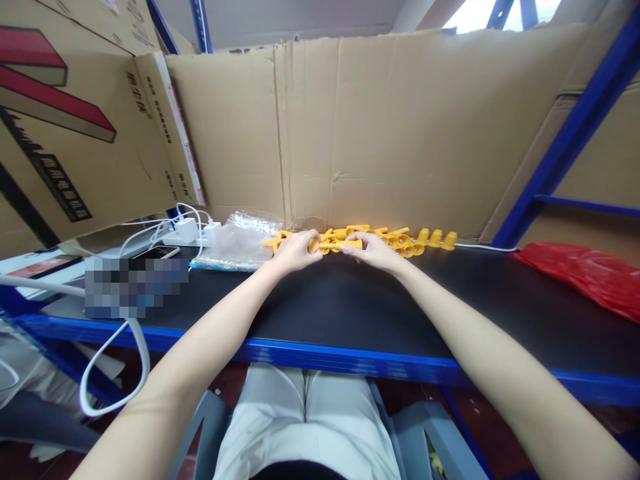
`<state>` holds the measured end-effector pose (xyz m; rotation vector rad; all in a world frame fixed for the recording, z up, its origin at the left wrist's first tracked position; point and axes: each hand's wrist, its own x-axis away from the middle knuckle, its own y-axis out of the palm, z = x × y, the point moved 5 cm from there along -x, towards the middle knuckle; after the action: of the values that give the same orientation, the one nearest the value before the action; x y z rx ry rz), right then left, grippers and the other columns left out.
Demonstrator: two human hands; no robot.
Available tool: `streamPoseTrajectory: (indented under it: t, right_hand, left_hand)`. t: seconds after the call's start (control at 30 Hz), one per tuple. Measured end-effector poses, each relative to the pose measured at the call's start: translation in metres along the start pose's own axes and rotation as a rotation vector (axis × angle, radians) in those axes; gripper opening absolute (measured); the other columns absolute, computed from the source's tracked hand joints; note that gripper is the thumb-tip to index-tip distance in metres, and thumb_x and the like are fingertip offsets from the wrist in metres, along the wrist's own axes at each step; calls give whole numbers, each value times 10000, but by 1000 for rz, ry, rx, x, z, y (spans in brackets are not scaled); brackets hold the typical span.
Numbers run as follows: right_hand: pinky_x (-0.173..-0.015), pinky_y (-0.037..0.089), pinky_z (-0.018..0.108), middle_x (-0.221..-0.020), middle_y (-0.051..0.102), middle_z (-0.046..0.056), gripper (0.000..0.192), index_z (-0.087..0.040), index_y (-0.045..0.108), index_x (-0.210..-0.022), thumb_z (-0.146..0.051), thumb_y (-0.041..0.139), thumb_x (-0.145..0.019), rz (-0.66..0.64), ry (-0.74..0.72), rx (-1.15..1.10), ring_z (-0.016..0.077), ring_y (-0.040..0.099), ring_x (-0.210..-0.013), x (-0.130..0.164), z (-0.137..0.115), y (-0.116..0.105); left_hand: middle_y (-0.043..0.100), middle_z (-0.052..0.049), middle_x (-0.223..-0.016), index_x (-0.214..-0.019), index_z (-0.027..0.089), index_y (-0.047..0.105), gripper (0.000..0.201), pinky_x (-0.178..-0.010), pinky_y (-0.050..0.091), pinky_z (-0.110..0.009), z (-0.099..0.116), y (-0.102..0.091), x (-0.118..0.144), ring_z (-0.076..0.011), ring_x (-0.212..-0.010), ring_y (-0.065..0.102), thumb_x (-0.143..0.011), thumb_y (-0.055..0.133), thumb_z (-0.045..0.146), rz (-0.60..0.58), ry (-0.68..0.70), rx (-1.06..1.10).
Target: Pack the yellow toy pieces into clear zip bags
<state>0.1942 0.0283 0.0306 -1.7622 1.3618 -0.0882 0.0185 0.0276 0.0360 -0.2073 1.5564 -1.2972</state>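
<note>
We are holding a yellow piece (331,246) near the back of the table (350,313), the fingers of our left hand (297,251) and right hand (374,250) closed on opposite ends. More yellow parts (409,251) are lying behind.

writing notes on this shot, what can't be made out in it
Head view:
Full shape of the yellow piece: partly covered by left hand and right hand.
Number of yellow parts behind: small, overlapping.
Rest of the red plastic: cut off by the right edge.
Whatever lies under the pixelated patch: masked.
</note>
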Motion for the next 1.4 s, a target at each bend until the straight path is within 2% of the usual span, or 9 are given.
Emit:
streamPoseTrajectory:
  t: [0.1, 0.2, 0.33, 0.47, 0.67, 0.93, 1.07, 1.23, 1.4]
  right_hand:
    - [-679, 465, 313, -841, 614, 51, 365, -172, 533, -928, -457, 596, -709, 42, -43, -64, 156, 584, -717, -2, 8, -1]
    - [-735, 469, 332, -1054, 579, 77, 400, -194, 512, -999, -408, 634, -683, 41, -86, -13, 182, 574, -868, -2, 12, -3]
    - [-736, 456, 344, -963, 604, 71, 288, -186, 545, -964, -347, 592, -731, 68, -156, 184, 183, 564, -809, -1, 6, -7]
    - [-684, 450, 329, -865, 614, 56, 231, -187, 561, -925, -350, 552, -761, 83, -185, 226, 171, 554, -718, -1, 2, -7]
    - [-661, 454, 320, -856, 612, 53, 295, -189, 530, -941, -417, 544, -753, 56, -88, 77, 168, 564, -712, -2, 11, -4]
    - [-534, 434, 282, -651, 547, 2, 350, -187, 483, -931, -470, 547, -736, 21, 14, -109, 121, 504, -518, -3, 14, -1]
    - [-557, 460, 291, -693, 556, 10, 356, -192, 471, -951, -449, 572, -727, 16, 45, -164, 116, 518, -531, -4, 18, 0]
    - [-627, 505, 314, -823, 530, 20, 427, -194, 420, -1059, -367, 609, -717, -22, 41, -256, 123, 565, -645, -4, 25, 1]
    - [-656, 509, 346, -883, 545, 36, 364, -187, 457, -1021, -325, 604, -718, -30, 35, -227, 117, 571, -620, -5, 27, 0]
  left_hand:
    - [625, -28, -786, -940, 199, 566, 268, -605, 360, -250, -4, 2, 0, -163, -691, 559, -697, 537, 308, -11, -35, 3]
    - [622, -35, -776, -945, 195, 568, 284, -610, 369, -258, -9, 4, 0, -169, -688, 560, -701, 537, 336, -23, -86, 0]
    - [618, -32, -768, -949, 193, 571, 289, -603, 371, -252, -10, 4, 0, -162, -677, 556, -698, 540, 333, -35, -98, 20]
    - [619, -24, -767, -937, 198, 568, 271, -593, 362, -246, -7, 2, 0, -155, -676, 554, -704, 540, 335, -24, -57, 30]
    - [618, -26, -766, -942, 193, 562, 299, -583, 349, -239, -4, 1, 1, -153, -679, 553, -731, 534, 403, -28, -31, 21]
    - [616, -27, -778, -948, 194, 559, 326, -574, 342, -236, -3, 1, 2, -155, -683, 552, -744, 520, 446, -41, -34, 31]
    - [613, -27, -769, -943, 193, 561, 336, -567, 336, -239, -4, 2, 1, -160, -676, 554, -741, 518, 459, -45, -42, 30]
    - [621, -30, -790, -936, 193, 562, 348, -596, 347, -246, -9, 4, 0, -172, -718, 566, -748, 507, 480, -41, -42, -26]
    - [626, -33, -812, -948, 193, 555, 361, -620, 363, -248, -14, 5, 1, -171, -741, 572, -752, 507, 492, -53, -56, -33]
